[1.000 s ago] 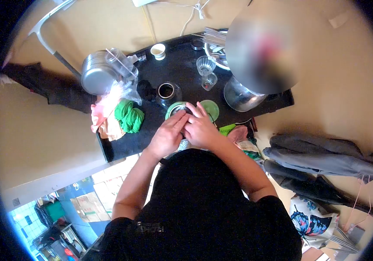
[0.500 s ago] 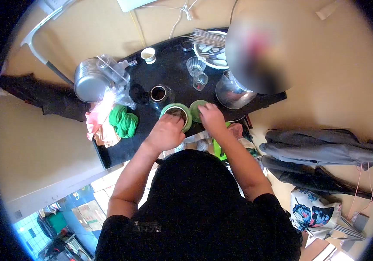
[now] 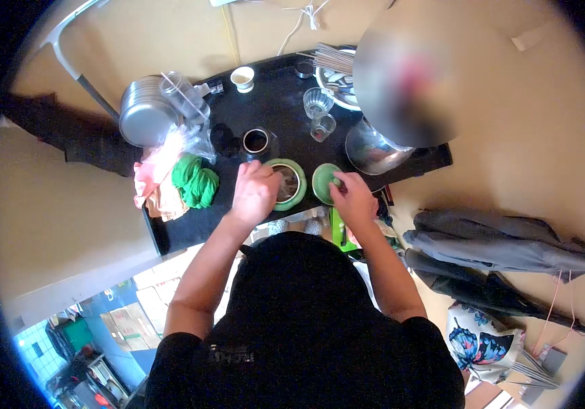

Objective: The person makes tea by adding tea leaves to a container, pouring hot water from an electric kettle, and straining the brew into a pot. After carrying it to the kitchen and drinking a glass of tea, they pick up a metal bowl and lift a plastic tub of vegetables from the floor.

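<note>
A green pot (image 3: 297, 198) with a pale inner rim stands at the front of the black table, its mouth up and something brownish-grey inside. My left hand (image 3: 254, 193) is at the pot's left rim with fingers drawn together; whatever they pinch, if anything, is hidden. My right hand (image 3: 355, 201) grips the knob of a round green lid (image 3: 322, 183), which is just right of the pot and apart from it. Behind the pot stands a dark jar (image 3: 257, 142) with a light rim and dark contents.
Left on the black table (image 3: 265, 102) are stacked metal pans (image 3: 148, 123), a clear plastic bag (image 3: 197, 140), a green cloth (image 3: 196, 180) and pink cloth (image 3: 149, 183). Glass cups (image 3: 318, 102) and a white cup (image 3: 243, 79) stand behind; a metal pot (image 3: 374, 153) is at right.
My left hand has come out of the green pot's mouth to its left rim. My right hand and the lid have shifted right, widening the gap to the pot. The view has shifted slightly.
</note>
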The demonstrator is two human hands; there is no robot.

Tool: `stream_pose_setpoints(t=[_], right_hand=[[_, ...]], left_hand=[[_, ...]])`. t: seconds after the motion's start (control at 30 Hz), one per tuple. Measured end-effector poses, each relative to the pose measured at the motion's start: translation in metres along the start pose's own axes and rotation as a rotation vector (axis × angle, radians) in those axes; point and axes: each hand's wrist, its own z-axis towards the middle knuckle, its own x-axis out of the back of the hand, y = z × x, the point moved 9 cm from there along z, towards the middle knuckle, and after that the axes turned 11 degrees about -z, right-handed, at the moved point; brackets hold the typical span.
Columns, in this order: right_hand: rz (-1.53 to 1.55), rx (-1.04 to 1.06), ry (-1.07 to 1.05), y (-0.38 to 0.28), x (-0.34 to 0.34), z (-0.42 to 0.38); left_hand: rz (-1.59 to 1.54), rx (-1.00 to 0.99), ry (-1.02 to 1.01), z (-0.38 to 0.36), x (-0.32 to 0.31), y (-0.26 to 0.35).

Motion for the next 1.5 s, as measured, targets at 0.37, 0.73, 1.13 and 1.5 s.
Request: stream_pose_setpoints(t=[0.37, 0.73, 1.13, 1.5], right_hand=[[0.084, 0.332, -0.007, -0.093, 0.011, 0.008], [-0.092, 0.533, -0.049, -0.148, -0.024, 0.016], [-0.143, 0.526, 0.035, -0.142, -0.042, 0.007], [-0.326, 0.444, -0.278, -0.145, -0.054, 0.006]], left_hand=[[-0.540, 0.214, 0.150, -0.029, 0.019, -0.035], [-0.576, 0.444, 0.334, -0.078, 0.018, -0.061], [-0.673, 0.503, 0.357, -0.088, 0.007, -0.064], [0.347, 0.678, 0.228, -0.127, 0.057, -0.138]])
